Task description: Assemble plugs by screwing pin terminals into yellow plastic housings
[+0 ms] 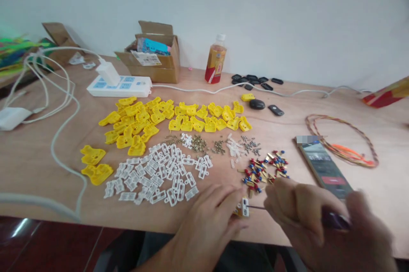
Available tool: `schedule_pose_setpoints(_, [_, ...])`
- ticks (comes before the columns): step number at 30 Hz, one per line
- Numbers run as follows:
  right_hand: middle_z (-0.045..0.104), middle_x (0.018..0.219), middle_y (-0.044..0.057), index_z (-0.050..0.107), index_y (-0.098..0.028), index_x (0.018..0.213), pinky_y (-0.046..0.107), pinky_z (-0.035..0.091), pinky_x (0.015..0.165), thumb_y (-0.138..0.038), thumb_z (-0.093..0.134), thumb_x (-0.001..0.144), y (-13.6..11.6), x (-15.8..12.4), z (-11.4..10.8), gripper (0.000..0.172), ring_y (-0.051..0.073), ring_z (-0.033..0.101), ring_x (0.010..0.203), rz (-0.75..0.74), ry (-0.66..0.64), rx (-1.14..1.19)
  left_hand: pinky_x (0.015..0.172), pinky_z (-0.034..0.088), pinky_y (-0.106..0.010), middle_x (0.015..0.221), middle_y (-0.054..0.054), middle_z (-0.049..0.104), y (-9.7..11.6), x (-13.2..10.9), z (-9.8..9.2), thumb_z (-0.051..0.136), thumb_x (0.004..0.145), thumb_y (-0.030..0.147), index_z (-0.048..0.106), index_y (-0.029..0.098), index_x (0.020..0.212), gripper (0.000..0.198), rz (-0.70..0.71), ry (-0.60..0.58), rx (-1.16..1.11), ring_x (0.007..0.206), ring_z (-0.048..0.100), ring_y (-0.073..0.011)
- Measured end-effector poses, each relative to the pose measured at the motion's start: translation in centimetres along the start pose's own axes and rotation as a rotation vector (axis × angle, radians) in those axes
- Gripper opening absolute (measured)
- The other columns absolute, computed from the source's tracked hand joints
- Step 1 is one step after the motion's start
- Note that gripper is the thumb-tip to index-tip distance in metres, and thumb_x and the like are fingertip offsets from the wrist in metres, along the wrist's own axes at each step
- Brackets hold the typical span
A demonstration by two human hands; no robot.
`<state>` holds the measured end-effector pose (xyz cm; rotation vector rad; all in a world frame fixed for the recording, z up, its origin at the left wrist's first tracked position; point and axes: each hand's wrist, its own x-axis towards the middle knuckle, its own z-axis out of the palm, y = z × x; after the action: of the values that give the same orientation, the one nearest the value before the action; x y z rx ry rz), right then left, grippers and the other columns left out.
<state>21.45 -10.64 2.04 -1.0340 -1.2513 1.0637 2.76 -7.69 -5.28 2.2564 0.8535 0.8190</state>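
Observation:
Near the table's front edge, my left hand (212,216) is closed around a small yellow part with a white end piece (245,207); the fingers hide most of it. My right hand (306,216) is wrapped round a dark-handled screwdriver (335,221). Its thin shaft points left and its tip meets the white end piece. Just beyond the hands lies a pile of brass pieces with red and blue screws (257,174). White plastic frames (159,174) are spread to the left of my left hand, with yellow plastic shells (137,118) behind them.
Small screws (200,143) and clear pieces (234,146) lie in little heaps mid-table. A phone (326,165) and coiled wires (364,135) are at the right. Behind stand a power strip (134,86), a cardboard box (162,67) and a drink bottle (215,61). A white cable (57,140) runs down the left.

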Motion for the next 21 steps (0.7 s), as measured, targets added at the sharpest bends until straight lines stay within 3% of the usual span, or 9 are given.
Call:
schedule_pose_setpoints(7, [0.033,0.057,-0.002,0.046,-0.023,0.058,0.033,0.033,0.05,-0.061,0.041,0.108,2.0,0.1,1.4,0.063,0.016,0.034,0.054,0.037,-0.028,0.39,0.084,0.064,-0.037,0.106,-0.002,0.078,0.2,-0.3,0.4,0.086,0.088,0.02,0.068,0.021,0.112,0.03,-0.062,0.031,-0.056,0.096,0.074,-0.024])
schedule_pose_setpoints(15, [0.034,0.055,-0.002,0.043,-0.022,0.057,0.035,0.033,0.056,-0.068,0.039,0.106,0.9,-1.1,1.3,0.067,0.016,0.037,0.054,0.031,0.001,0.33,0.088,0.063,-0.036,0.107,0.0,0.078,-0.1,-0.5,0.5,0.091,0.08,0.012,0.068,0.021,0.106,0.036,-0.116,0.013,-0.045,0.099,0.074,-0.0234])
schedule_pose_setpoints(21, [0.033,0.055,-0.002,0.047,-0.023,0.058,0.034,0.032,0.054,-0.068,0.039,0.106,1.1,-0.9,1.4,0.067,0.017,0.035,0.053,-0.018,-0.004,0.292,0.087,0.063,-0.036,0.108,-0.002,0.078,0.1,-0.5,0.6,0.083,0.092,0.02,0.069,0.021,0.109,0.022,-0.062,0.036,-0.015,0.099,0.074,-0.0225])
